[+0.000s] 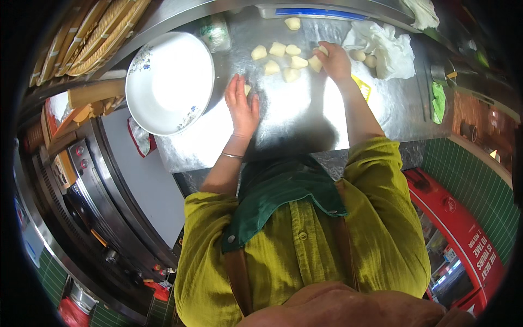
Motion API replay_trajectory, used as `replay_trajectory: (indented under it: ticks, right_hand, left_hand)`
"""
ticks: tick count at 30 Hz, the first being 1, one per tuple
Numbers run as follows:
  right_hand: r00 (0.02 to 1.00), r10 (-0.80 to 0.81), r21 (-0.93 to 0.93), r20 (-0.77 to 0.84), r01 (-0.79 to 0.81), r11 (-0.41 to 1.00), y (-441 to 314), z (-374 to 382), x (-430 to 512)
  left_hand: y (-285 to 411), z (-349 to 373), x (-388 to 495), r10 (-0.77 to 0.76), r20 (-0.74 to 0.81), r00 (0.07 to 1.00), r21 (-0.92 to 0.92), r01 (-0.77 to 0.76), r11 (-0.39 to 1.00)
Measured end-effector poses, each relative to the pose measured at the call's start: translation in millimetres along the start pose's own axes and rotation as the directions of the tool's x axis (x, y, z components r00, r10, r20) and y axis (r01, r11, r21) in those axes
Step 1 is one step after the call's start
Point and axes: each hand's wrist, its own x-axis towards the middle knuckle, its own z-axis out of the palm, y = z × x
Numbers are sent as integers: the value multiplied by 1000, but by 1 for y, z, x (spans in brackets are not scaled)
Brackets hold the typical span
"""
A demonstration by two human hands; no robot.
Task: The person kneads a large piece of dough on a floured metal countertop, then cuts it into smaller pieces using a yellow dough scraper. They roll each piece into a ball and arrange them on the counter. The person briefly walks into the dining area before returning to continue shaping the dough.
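My left hand [242,107] is cupped on the steel worktop [282,110], over a dough piece [247,89] that shows between its thumb and fingers. Farther right, my right hand [336,62] has its fingers on another dough piece [323,50]. Right beside those fingertips sits a cut lump of dough [315,64]. Several pale, angular dough lumps [299,62] lie spread between my hands, with a single lump [292,23] farther back. Two smoother dough balls [358,55] rest next to a crumpled white cloth [382,49], right of my right hand.
A large white enamel basin [169,115] with a flower pattern stands left of my left hand. Behind it is a plastic bag [215,33]. A yellow item [362,87] lies partly under my right forearm. A green cloth [438,103] hangs at the right; woven trays [100,39] stand far left.
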Motion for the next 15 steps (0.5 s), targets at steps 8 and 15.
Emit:
replay_trajectory:
  ticks: [8, 15]
  right_hand:
    - [918, 190, 730, 348, -393, 560, -75, -31, -57]
    - [907, -72, 621, 416, -225, 751, -103, -16, -122]
  left_hand:
    - [58, -5, -12, -112, 187, 976, -527, 196, 827]
    - [54, 22, -23, -187, 387, 903, -588, 398, 704]
